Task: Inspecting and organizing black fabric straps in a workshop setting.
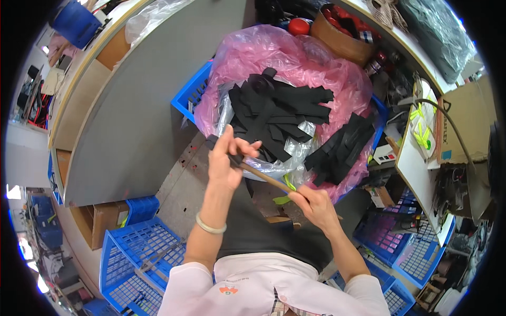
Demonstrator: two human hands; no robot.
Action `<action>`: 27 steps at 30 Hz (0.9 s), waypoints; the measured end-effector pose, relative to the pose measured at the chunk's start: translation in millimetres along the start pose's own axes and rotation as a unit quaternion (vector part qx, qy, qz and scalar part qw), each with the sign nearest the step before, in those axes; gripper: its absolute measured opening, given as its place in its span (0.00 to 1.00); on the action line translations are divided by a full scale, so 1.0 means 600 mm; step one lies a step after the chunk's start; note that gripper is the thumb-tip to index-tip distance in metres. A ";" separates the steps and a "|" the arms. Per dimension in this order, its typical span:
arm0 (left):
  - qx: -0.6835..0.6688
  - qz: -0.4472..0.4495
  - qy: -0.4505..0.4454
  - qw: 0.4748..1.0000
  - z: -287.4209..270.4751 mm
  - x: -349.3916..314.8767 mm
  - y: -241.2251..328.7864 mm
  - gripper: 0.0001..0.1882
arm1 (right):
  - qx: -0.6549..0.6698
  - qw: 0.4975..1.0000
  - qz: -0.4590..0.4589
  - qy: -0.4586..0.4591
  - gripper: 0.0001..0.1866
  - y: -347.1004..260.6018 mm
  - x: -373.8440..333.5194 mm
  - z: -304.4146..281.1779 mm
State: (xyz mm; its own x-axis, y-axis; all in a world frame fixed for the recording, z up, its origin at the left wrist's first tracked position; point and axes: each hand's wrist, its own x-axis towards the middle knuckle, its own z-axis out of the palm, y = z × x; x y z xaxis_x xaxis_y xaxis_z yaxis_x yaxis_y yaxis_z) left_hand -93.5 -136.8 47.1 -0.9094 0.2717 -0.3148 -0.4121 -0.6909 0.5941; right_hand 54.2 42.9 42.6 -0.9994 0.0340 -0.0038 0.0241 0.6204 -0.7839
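A long, narrow brown piece (269,179) with a dark end slants between my two hands; whether it is a strip or a stick I cannot tell. My left hand (225,160) is loosely curled at the dark end, fingers partly apart. Lower to the right, my right hand (315,205) is closed round the brown part. Just beyond them, a pile of black fabric strips (276,108) lies on clear and pink plastic sheeting (258,47). A second bundle of black strips (342,150) rests to its right. The sheeting lines a blue crate (184,102).
A grey curved panel (137,100) stands at the left. Blue plastic baskets (142,258) are at lower left, with another blue basket (416,258) at lower right. A brown round tub (345,45) sits behind the crate. A cardboard box (469,116) stands at the right.
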 end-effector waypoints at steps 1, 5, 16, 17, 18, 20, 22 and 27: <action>-0.001 -0.034 0.014 0.999 -0.001 0.004 0.005 0.24 | -0.002 1.000 -0.003 -0.002 0.13 -0.002 -0.001 -0.001; -0.041 -0.007 -0.083 0.996 0.007 0.008 -0.023 0.24 | 0.032 0.999 -0.021 0.032 0.12 -0.027 0.031 0.028; -0.051 0.074 -0.029 0.996 0.012 0.004 -0.005 0.23 | 0.337 0.917 0.208 -0.049 0.18 -0.022 0.007 0.068; -0.013 0.018 -0.025 0.999 0.020 -0.010 -0.025 0.22 | 0.366 0.903 0.221 -0.042 0.18 -0.045 0.027 0.068; 0.026 -0.039 -0.021 0.999 0.025 -0.022 -0.042 0.22 | 0.395 0.888 0.234 -0.036 0.19 -0.063 0.047 0.071; 0.024 -0.034 -0.026 0.999 0.026 -0.024 -0.050 0.22 | 0.438 0.877 0.196 -0.011 0.20 -0.069 0.071 0.073; 0.057 0.008 0.013 0.998 0.016 -0.021 -0.030 0.23 | 0.363 0.909 0.181 -0.097 0.20 -0.053 0.076 0.068; 0.011 0.049 -0.035 0.998 0.016 -0.012 -0.029 0.33 | 0.576 0.739 0.293 -0.187 0.20 -0.039 0.059 0.073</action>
State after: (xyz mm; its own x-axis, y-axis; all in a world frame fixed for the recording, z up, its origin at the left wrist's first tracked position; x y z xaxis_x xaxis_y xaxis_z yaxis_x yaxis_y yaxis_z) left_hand -80.2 -120.4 46.5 -0.9469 0.2500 -0.2023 -0.3212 -0.7018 0.6358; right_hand 17.1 -4.8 33.4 -0.7669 -0.3209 -0.5558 0.6353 -0.5024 -0.5866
